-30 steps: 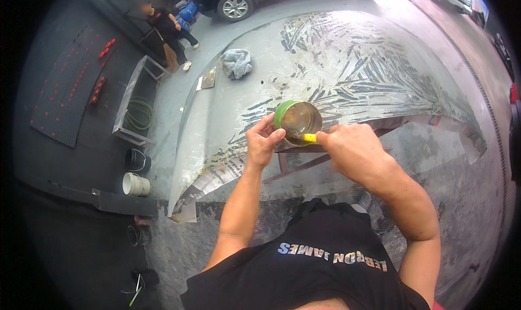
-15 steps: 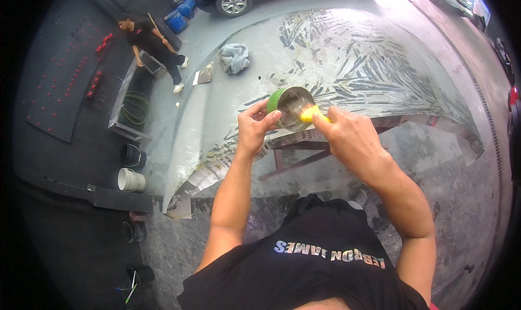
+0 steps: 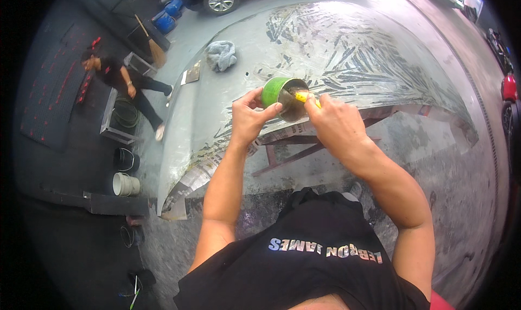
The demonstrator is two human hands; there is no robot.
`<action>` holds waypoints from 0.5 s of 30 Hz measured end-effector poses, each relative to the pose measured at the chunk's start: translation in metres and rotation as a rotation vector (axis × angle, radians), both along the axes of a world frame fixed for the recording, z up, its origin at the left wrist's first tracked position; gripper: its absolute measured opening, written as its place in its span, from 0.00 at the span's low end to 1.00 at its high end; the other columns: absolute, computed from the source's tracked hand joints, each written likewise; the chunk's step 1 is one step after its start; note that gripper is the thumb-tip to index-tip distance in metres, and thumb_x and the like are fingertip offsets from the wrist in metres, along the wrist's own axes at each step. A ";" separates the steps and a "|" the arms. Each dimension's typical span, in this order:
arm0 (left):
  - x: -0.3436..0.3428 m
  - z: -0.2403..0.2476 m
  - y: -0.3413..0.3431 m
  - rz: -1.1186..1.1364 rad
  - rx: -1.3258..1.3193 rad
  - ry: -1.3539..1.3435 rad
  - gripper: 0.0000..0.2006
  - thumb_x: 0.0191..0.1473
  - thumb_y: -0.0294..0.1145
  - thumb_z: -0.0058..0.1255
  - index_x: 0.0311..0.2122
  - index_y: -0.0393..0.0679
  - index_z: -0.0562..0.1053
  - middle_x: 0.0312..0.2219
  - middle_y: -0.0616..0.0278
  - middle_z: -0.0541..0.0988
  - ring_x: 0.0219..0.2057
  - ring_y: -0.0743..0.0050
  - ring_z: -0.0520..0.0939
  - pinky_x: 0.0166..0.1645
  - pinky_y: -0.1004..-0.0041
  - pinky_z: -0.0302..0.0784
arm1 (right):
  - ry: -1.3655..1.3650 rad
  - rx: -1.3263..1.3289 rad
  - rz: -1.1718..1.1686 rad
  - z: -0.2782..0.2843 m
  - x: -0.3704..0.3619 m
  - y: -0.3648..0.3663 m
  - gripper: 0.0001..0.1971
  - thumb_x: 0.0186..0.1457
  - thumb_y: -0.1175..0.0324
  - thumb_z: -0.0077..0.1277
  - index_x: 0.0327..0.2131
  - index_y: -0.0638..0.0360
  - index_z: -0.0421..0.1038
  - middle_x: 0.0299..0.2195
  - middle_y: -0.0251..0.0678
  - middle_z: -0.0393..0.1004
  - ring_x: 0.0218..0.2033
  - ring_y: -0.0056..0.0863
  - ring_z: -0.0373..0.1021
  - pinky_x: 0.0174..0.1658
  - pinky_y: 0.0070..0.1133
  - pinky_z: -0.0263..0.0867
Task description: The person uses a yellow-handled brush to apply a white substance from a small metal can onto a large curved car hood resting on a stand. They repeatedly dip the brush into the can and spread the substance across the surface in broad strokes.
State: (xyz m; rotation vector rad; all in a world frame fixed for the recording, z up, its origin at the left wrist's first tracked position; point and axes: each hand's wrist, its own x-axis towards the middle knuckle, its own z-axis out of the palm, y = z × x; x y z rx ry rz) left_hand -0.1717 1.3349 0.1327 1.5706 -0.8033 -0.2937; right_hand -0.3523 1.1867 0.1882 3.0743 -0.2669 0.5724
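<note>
My left hand (image 3: 249,119) is closed around the side of a round green can (image 3: 275,90), tilted so its open mouth faces right. Its inner wall looks grey and smeared. A yellow-handled brush (image 3: 302,96) is pinched in my right hand (image 3: 341,128), its working end inside the can and partly hidden there. Both hands are above the near edge of a large grey car hood (image 3: 233,87), whose surface carries many dark, streaky strokes on the middle and right. Masking newspaper (image 3: 198,171) runs along the near edge.
A grey cloth (image 3: 221,56) and a small flat sheet (image 3: 191,73) lie on the hood. A reddish stand (image 3: 282,166) shows beneath it. Another person (image 3: 116,74) is at the left, near a metal frame (image 3: 110,117). Buckets (image 3: 126,184) stand below; a parked car (image 3: 221,0) is behind.
The brush has gone deeper into the can, and the can's mouth has turned slightly. The other person has stepped left and nearer, revealing a broom. The whole view has shifted a little.
</note>
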 end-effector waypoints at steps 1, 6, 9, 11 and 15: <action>0.000 0.000 -0.002 0.012 0.023 -0.047 0.26 0.45 0.31 0.73 0.49 0.30 0.78 0.31 0.63 0.82 0.31 0.81 0.80 0.36 0.79 0.77 | 0.053 0.049 -0.011 -0.003 0.001 -0.001 0.10 0.55 0.75 0.53 0.40 0.67 0.73 0.31 0.45 0.80 0.31 0.39 0.81 0.33 0.30 0.77; -0.002 -0.004 -0.006 0.022 0.168 -0.234 0.31 0.39 0.35 0.75 0.48 0.28 0.78 0.34 0.58 0.82 0.34 0.76 0.82 0.38 0.75 0.78 | 0.163 0.376 0.031 -0.004 0.000 -0.014 0.07 0.50 0.76 0.55 0.33 0.69 0.77 0.30 0.53 0.80 0.32 0.48 0.79 0.37 0.36 0.76; -0.001 -0.011 -0.008 -0.009 0.177 -0.297 0.32 0.38 0.37 0.76 0.48 0.29 0.78 0.36 0.56 0.82 0.36 0.73 0.82 0.40 0.74 0.79 | 0.209 0.642 0.083 -0.001 0.002 -0.032 0.07 0.48 0.77 0.54 0.32 0.70 0.78 0.28 0.55 0.79 0.33 0.52 0.78 0.38 0.37 0.74; -0.001 -0.011 -0.008 -0.022 0.181 -0.258 0.32 0.38 0.38 0.76 0.48 0.29 0.78 0.36 0.55 0.82 0.37 0.72 0.82 0.42 0.73 0.79 | 0.209 0.817 0.118 -0.011 0.005 -0.050 0.10 0.51 0.76 0.54 0.35 0.71 0.79 0.22 0.48 0.78 0.23 0.41 0.77 0.28 0.32 0.70; 0.006 -0.012 -0.005 -0.056 0.222 -0.276 0.32 0.38 0.37 0.76 0.48 0.30 0.78 0.37 0.56 0.83 0.38 0.73 0.82 0.43 0.73 0.79 | 0.334 1.475 0.045 -0.029 0.002 -0.062 0.11 0.58 0.71 0.56 0.41 0.69 0.78 0.21 0.33 0.75 0.16 0.11 0.60 0.17 0.13 0.53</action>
